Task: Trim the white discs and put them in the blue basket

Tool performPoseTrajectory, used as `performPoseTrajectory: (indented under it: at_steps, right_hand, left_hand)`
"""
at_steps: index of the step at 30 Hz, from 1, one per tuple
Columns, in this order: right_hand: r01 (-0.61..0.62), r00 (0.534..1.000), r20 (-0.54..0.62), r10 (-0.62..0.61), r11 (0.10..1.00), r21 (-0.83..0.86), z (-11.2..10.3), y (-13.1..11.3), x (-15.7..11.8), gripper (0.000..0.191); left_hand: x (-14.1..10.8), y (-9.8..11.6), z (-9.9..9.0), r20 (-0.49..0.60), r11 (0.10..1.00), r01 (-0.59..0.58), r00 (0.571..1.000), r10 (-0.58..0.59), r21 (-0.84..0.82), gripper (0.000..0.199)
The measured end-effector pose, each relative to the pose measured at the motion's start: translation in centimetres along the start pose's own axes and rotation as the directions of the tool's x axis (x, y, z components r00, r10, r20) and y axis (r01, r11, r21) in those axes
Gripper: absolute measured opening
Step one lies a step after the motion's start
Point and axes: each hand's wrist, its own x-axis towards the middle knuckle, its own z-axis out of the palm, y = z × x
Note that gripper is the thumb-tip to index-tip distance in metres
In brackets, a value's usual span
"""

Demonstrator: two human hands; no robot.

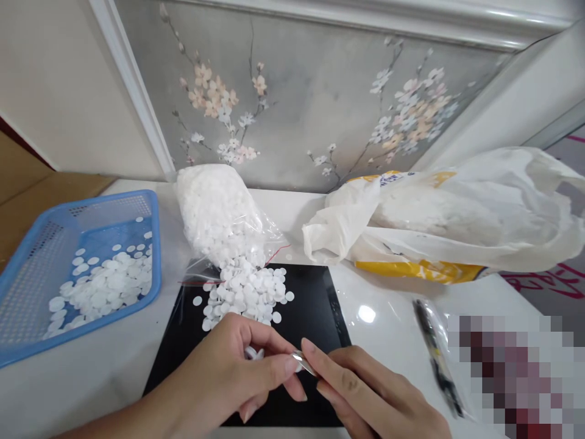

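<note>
Over the black board [183, 366], my left hand [237, 372] is closed, with thumb and index finger pinching a small white disc [299, 367]. More white discs [254, 353] show in the curl of its fingers. My right hand [370, 390] grips a small, shiny metal blade-like tool [307, 364], whose tip meets the disc at my left fingertips. Its handle is hidden by the fingers. Just beyond my hands lies a pile of white discs [247, 292], spilling from a clear zip bag [217, 210] full of them.
A blue basket [156, 256] holding loose white discs stands at left. White and yellow plastic bags [434, 219] lie at the back right. A clear packet with black pens [436, 356] is on the right, beside a blurred patch. A floral panel [292, 91] rises behind the table.
</note>
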Motion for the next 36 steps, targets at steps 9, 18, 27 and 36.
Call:
performPoseTrajectory:
  at_steps: [9,18,27,36]
  right_hand:
    - [0.014,1.000,0.022,-0.013,1.000,-0.006,-0.3,-0.1,0.1,0.036]
    - [-0.078,0.994,0.073,0.077,0.997,0.020,-0.9,-0.1,0.2,0.036]
    - [-0.075,0.997,0.021,0.075,0.997,0.005,-0.2,-0.5,-0.1,0.036]
    - [-0.070,0.997,0.042,0.070,0.998,-0.009,-0.1,-0.8,-0.2,0.036]
  left_hand:
    - [-0.1,0.9,0.1,-0.006,0.997,0.039,0.999,-0.039,0.069,0.019]
    - [-0.3,0.9,0.2,-0.023,0.996,0.068,0.998,-0.066,0.060,0.022]
    - [0.2,-0.3,0.1,-0.041,0.999,-0.011,0.999,0.009,-0.030,0.024]
    - [0.3,-0.7,0.1,-0.016,0.996,-0.044,0.999,0.043,-0.083,0.020]
